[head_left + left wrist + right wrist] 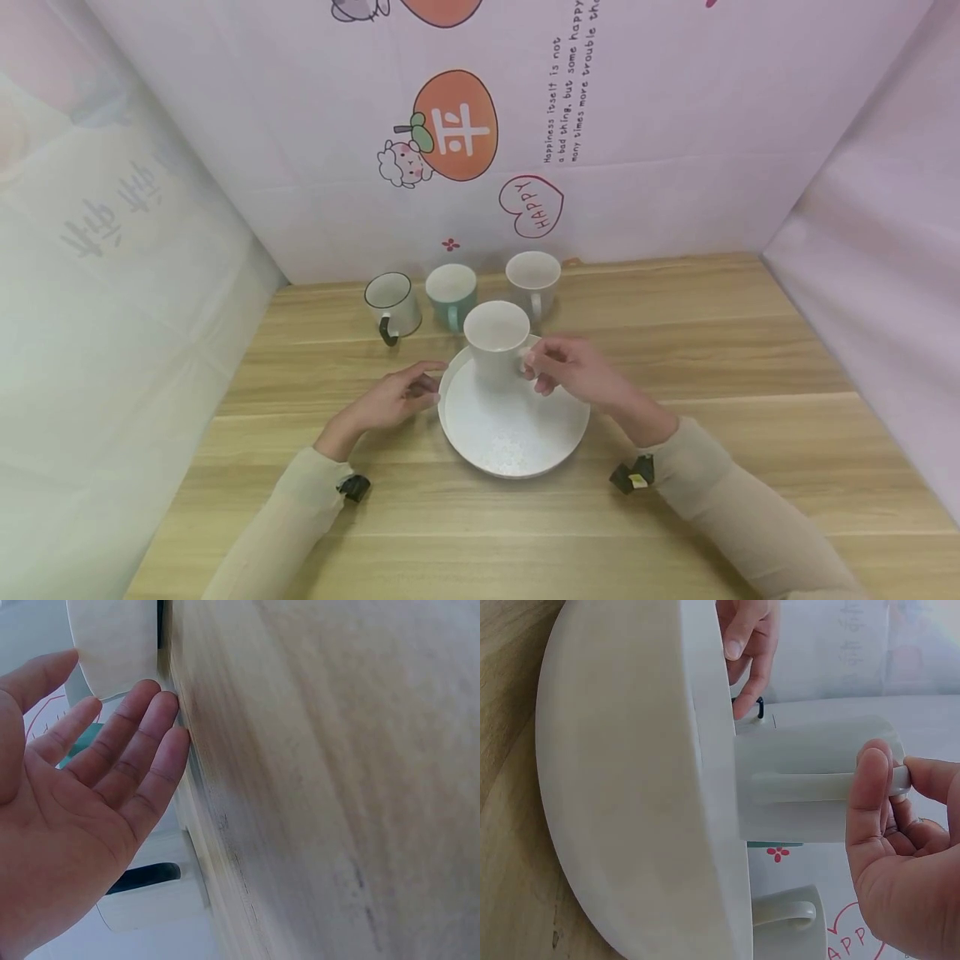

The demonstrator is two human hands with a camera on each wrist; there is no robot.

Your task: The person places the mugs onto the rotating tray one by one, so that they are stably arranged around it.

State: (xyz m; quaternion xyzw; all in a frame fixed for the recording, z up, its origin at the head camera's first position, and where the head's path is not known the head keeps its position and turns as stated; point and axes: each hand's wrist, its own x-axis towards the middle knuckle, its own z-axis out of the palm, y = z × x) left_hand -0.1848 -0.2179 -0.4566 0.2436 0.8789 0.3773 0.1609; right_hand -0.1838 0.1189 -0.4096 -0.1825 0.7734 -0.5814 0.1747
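My right hand (pixel 581 373) pinches the handle of a white mug (pixel 495 346), which stands upright over the far part of a round white tray (pixel 513 429). In the right wrist view, the thumb and fingertips grip that handle (pixel 810 787), and the mug's base is hidden behind the tray's raised wall (pixel 622 765). At the tray's left rim, my left hand (pixel 390 400) has its fingers extended and slightly bent. The left wrist view shows the palm (pixel 67 825) with nothing in it and the fingertips close to the tray's edge (pixel 116 645).
Behind the tray, three mugs stand in a row: a white one with a black rim and black handle (pixel 397 308), a teal one (pixel 452 302) and a pale one (pixel 531 283). Printed white cloth (pixel 315 167) hangs behind the wooden table (pixel 705 350) and at both sides.
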